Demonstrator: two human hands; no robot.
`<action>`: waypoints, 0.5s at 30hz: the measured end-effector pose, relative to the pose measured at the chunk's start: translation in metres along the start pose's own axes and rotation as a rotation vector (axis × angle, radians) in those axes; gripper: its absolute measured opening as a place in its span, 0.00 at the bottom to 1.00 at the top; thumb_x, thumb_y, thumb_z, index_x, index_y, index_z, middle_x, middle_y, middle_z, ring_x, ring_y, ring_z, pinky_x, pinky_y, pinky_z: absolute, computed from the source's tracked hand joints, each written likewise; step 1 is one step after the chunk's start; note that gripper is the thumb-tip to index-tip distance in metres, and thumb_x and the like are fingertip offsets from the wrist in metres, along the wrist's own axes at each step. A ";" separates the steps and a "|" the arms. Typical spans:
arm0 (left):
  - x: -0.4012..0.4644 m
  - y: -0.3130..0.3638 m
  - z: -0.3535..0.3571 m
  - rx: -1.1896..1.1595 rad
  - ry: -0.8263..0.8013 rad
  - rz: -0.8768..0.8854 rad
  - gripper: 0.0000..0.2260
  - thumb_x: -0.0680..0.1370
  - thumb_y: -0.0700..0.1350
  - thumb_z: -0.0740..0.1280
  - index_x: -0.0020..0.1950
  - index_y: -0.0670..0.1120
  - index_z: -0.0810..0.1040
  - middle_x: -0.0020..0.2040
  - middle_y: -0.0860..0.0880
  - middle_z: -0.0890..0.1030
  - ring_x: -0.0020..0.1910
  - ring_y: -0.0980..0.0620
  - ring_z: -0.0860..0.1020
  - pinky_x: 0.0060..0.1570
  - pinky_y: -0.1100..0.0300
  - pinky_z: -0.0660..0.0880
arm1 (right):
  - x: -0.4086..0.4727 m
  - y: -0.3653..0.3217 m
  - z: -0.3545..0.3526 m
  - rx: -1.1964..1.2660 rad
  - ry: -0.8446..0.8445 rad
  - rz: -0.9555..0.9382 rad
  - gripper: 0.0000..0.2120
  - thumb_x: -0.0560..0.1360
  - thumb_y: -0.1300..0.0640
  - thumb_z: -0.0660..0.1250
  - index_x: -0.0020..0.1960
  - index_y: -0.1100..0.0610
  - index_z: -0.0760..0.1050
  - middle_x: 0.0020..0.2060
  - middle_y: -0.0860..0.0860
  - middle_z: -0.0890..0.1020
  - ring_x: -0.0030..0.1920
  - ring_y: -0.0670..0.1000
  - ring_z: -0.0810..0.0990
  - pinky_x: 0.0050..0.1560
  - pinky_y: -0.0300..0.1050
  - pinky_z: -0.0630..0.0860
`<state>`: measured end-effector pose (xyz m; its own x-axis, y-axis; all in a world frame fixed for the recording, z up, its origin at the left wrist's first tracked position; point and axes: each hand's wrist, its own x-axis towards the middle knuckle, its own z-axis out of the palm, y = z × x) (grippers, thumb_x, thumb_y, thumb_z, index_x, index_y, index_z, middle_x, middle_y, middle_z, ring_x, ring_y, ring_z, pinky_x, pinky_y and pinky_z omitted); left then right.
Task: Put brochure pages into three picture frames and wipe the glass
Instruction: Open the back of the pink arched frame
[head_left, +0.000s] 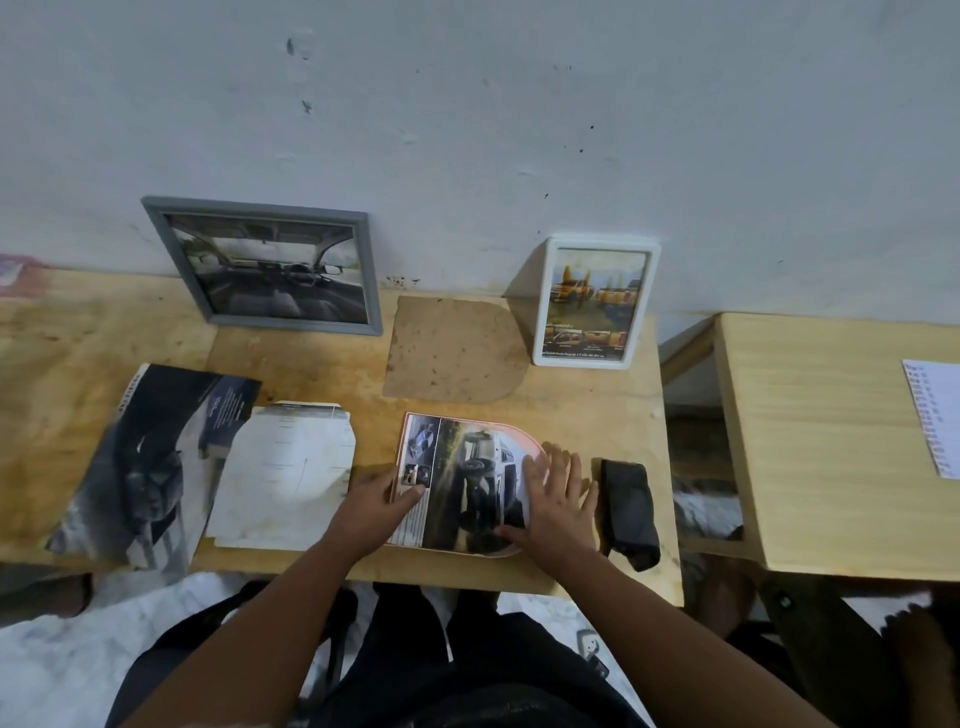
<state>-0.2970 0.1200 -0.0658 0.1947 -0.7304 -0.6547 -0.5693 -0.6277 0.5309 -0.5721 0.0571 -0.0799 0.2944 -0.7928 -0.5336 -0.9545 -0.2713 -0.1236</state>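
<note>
Pink rim shows round the third frame (470, 480), an arch-shaped one lying flat on the tabletop (597, 395) right in front of the person. A brochure page (467, 488), cut to the same arch, lies inside it: a dark off-road car on a track, small photos and text down its left edge. The left hand (371, 506) rests at the frame's left side, fingers (410, 492) reaching onto the page's edge, loosely bent and gripping nothing that I can see. The right hand (558, 499) lies flat with fingers spread over the curved end, pressing the page down. I would say both hands are there to seat and smooth the page so it sits square in the arch.

The brown backing board (452, 351), same arch shape, lies just behind the frame, handy for closing it. A dark cloth (628, 512) lies folded just right of the right hand, presumably waiting for the glass. Against the wall stand a grey frame (156, 228) and a white frame (543, 312), each already showing a car picture, so two of three look filled. To the left lie the open brochure (150, 457) and a trimmed offcut sheet (285, 473), overlapping slightly.
</note>
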 end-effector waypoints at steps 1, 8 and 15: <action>-0.001 0.001 0.000 0.007 -0.002 0.018 0.40 0.72 0.80 0.55 0.75 0.57 0.73 0.70 0.51 0.79 0.69 0.47 0.77 0.68 0.43 0.75 | -0.001 0.000 0.000 -0.001 0.021 -0.007 0.52 0.73 0.25 0.62 0.83 0.48 0.40 0.81 0.61 0.35 0.79 0.68 0.31 0.75 0.72 0.40; 0.008 -0.010 0.003 0.047 0.005 0.040 0.43 0.70 0.82 0.53 0.76 0.58 0.71 0.71 0.50 0.77 0.66 0.48 0.78 0.64 0.42 0.78 | -0.004 -0.001 -0.009 0.198 0.088 0.082 0.46 0.71 0.29 0.67 0.81 0.43 0.51 0.83 0.54 0.47 0.82 0.60 0.42 0.78 0.66 0.50; 0.017 -0.024 0.006 0.076 -0.025 0.041 0.38 0.71 0.78 0.55 0.77 0.61 0.68 0.73 0.50 0.75 0.67 0.45 0.78 0.61 0.42 0.80 | 0.003 -0.012 -0.007 0.004 -0.070 0.077 0.52 0.76 0.27 0.60 0.83 0.54 0.36 0.80 0.60 0.32 0.79 0.67 0.30 0.78 0.71 0.44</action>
<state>-0.2844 0.1245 -0.0928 0.1512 -0.7474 -0.6470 -0.6355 -0.5748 0.5155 -0.5594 0.0543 -0.0743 0.2161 -0.7710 -0.5991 -0.9745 -0.2087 -0.0829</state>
